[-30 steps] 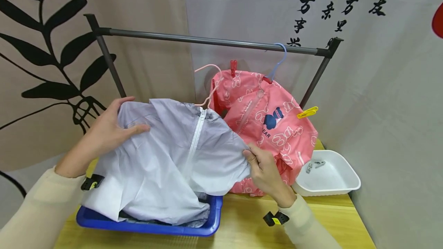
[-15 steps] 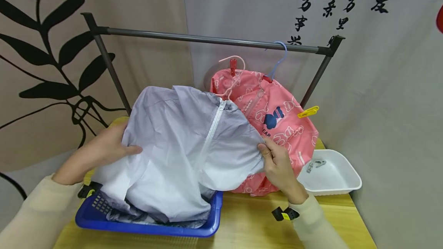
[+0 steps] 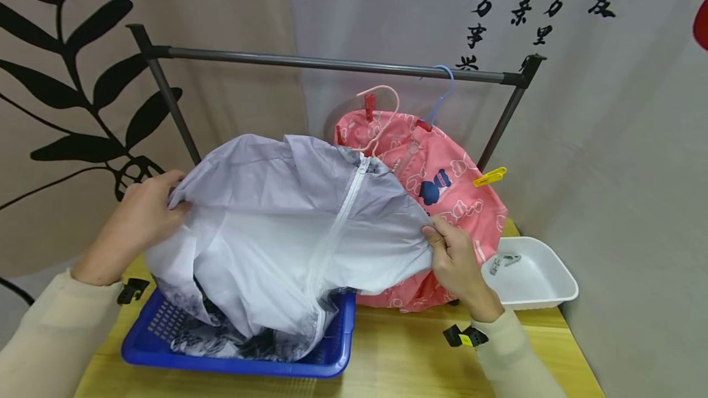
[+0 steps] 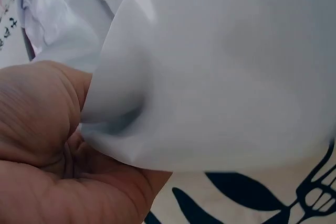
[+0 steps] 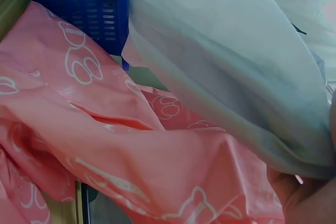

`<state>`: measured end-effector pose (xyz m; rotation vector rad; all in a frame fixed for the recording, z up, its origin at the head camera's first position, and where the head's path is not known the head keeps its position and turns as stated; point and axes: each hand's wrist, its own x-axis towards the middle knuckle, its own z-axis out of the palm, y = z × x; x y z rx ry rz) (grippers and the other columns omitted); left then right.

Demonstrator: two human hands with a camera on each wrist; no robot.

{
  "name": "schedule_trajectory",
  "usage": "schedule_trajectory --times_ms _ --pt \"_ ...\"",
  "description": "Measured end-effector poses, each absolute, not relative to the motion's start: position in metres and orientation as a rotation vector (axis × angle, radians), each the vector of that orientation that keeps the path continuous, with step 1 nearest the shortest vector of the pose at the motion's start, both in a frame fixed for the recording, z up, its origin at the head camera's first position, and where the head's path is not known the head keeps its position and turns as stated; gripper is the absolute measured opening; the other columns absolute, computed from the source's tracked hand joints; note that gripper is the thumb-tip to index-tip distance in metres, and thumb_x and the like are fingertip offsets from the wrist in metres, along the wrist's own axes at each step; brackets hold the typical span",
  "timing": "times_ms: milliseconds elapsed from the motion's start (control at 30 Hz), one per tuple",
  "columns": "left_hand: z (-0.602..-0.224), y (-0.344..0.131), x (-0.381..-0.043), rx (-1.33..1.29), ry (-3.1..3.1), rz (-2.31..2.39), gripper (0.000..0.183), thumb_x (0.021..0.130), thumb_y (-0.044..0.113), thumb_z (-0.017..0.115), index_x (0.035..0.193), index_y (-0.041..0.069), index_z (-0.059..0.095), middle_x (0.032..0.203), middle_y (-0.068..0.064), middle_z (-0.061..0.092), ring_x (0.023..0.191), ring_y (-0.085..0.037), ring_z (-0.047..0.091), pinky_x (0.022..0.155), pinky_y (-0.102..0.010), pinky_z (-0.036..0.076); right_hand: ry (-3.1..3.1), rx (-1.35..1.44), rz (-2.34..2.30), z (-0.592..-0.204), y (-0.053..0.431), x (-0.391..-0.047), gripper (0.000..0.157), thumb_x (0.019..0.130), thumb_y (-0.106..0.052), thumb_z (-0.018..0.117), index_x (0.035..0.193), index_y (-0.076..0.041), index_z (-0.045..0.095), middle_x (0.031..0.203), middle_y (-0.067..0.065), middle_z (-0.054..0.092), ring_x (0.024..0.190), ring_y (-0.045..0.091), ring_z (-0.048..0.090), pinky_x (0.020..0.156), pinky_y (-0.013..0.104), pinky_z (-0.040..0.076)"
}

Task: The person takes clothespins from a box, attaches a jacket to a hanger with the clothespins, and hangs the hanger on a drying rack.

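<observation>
A pale grey-to-white zip jacket point(image 3: 265, 220) is spread between both hands, its dark patterned lower part hanging into a blue basket point(image 3: 238, 366). At the jacket's left shoulder side, my left hand point(image 3: 145, 217) grips the cloth between thumb and fingers; the left wrist view shows the fabric lying in that grip. My right hand point(image 3: 456, 257) pinches the opposite sleeve side. A pink hanger point(image 3: 381, 118) sticks out of the jacket's collar, its hook free of the rod. Behind the right hand hangs a pink bear-print jacket point(image 3: 459, 186) on a blue hanger point(image 3: 442, 100).
A dark metal rod point(image 3: 310, 62) spans the rack above the table point(image 3: 409, 361). Red point(image 3: 369, 106) and yellow clothespins point(image 3: 490, 177) clip the pink jacket. At the right stands a white tray point(image 3: 539, 304) holding small clips point(image 3: 504, 261).
The grey jacket has been lifted and shifted right with its hanger, uncovering more of the basket. My left hand dropped, then moved out left with the cloth; my right hand moved right.
</observation>
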<state>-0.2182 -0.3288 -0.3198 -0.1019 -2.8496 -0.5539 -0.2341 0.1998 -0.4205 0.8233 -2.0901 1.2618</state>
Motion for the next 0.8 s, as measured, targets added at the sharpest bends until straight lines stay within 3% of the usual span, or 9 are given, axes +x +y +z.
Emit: schedule_trajectory --times_ms 133,233,500,633,800 --pt "-0.319 -0.327 -0.218 -0.072 -2.821 -0.547 0.049 0.109 0.001 0.07 0.154 -0.013 0.056 0.136 -0.05 0.069 0.115 -0.072 0.07 0.09 -0.082 0.06 -2.094 0.816 1.261 -0.42 0.202 -0.233 0.021 0.111 0.012 0.063 0.097 -0.003 0.069 0.071 0.0 0.042 0.064 0.002 0.044 0.057 0.025 0.039" --pt "-0.317 -0.321 -0.217 -0.094 -2.834 -0.583 0.057 0.11 0.004 0.069 0.163 -0.009 0.052 0.145 -0.047 0.067 0.125 -0.07 0.068 0.096 -0.08 0.06 -2.082 0.82 1.259 -0.42 0.205 -0.232 0.022 0.109 0.013 0.064 0.094 -0.003 0.067 0.07 0.0 0.042 0.063 0.001 0.044 0.055 0.025 0.037" --pt "-0.309 -0.29 -0.215 -0.354 -2.698 -0.709 0.095 0.103 0.017 0.092 0.179 0.005 0.037 0.168 -0.035 0.056 0.14 -0.062 0.065 0.107 -0.08 0.057 -2.073 0.86 1.24 -0.422 0.211 -0.233 0.028 0.108 0.016 0.064 0.09 -0.005 0.062 0.069 0.0 0.04 0.061 0.0 0.042 0.054 0.021 0.034" --pt "-0.303 -0.273 -0.218 -0.489 -2.577 -0.683 0.09 0.1 0.015 0.094 0.176 0.007 0.046 0.166 -0.029 0.06 0.141 -0.051 0.066 0.107 -0.071 0.06 -2.049 0.891 1.241 -0.423 0.213 -0.233 0.029 0.104 0.019 0.065 0.09 -0.006 0.063 0.07 0.001 0.042 0.062 0.001 0.044 0.054 0.025 0.036" --pt "-0.3 -0.26 -0.223 -0.615 -2.461 -0.61 0.071 0.1 0.012 0.093 0.164 0.011 0.063 0.155 -0.02 0.073 0.139 -0.044 0.072 0.106 -0.066 0.062 -2.045 0.926 1.23 -0.424 0.212 -0.234 0.029 0.103 0.019 0.067 0.092 -0.007 0.065 0.07 0.001 0.042 0.065 0.002 0.044 0.056 0.027 0.037"
